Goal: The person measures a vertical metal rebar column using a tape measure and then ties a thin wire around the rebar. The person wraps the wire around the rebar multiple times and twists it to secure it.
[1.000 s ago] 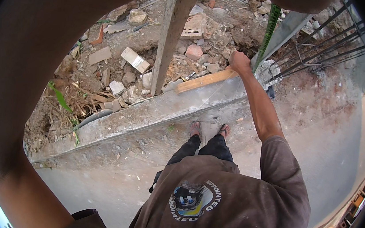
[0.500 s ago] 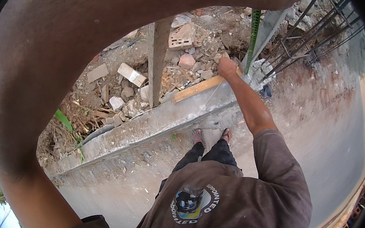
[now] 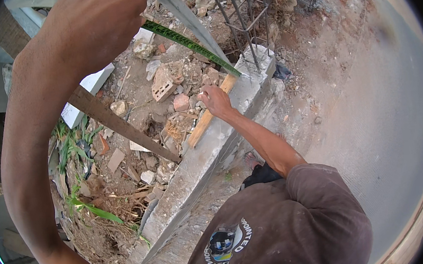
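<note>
Flat green tape-measure blade (image 3: 189, 44) at upper centre, between curled left hand (image 3: 109, 21), grip hidden, and rough concrete beam (image 3: 201, 159); straight wooden batten (image 3: 203, 126) beneath bent-fingered right hand (image 3: 215, 102), can't tell whether gripped.

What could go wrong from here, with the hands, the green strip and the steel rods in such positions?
The green strip slopes from near the left hand to the concrete ledge; its lower end might slip.
The bare steel rods rise close to that end, so a careless reach could scrape skin.
The wooden strip lies along the ledge's far side, by the right hand; a bump could perhaps push it into the rubble.
</note>
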The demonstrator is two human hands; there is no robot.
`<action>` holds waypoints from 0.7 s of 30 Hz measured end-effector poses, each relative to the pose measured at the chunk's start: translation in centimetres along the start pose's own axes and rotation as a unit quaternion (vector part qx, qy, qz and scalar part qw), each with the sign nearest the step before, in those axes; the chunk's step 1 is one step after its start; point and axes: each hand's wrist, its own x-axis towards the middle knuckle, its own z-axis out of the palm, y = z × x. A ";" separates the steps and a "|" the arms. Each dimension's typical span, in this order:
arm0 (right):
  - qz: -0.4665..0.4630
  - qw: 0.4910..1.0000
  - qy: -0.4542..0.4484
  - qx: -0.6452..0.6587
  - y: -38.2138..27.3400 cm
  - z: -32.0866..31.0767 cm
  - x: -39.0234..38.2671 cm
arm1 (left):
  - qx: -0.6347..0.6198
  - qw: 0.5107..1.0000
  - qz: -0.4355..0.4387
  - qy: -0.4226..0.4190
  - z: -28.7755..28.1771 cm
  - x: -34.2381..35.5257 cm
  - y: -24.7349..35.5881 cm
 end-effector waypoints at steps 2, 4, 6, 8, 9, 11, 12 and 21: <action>0.024 0.999 -0.004 0.039 0.3 -0.4 -2.0 | 0.007 1.000 0.006 -0.019 -0.4 0.6 0.0; 0.032 0.998 0.003 0.049 1.0 -0.6 -4.0 | 0.013 0.999 0.003 -0.045 -0.9 1.3 0.1; 0.023 0.996 0.046 0.071 1.9 -0.7 -5.6 | 0.014 0.995 -0.017 -0.093 -1.3 2.3 0.1; 0.027 0.994 0.072 0.082 2.6 -1.0 -6.9 | 0.025 0.995 -0.011 -0.094 -1.7 2.9 0.2; 0.035 0.993 0.077 0.085 2.9 -1.2 -7.4 | 0.020 0.996 -0.010 -0.088 -1.9 3.1 0.2; 0.052 0.991 0.080 0.090 3.2 -1.7 -8.3 | 0.008 0.999 0.015 -0.050 -2.4 3.5 0.2; 0.058 0.991 0.079 0.092 3.2 -2.0 -8.7 | -0.001 0.999 0.025 -0.032 -2.6 3.7 0.2; 0.078 0.985 0.083 0.126 2.6 -3.5 -10.6 | 0.022 0.998 0.048 -0.031 -3.6 4.6 0.7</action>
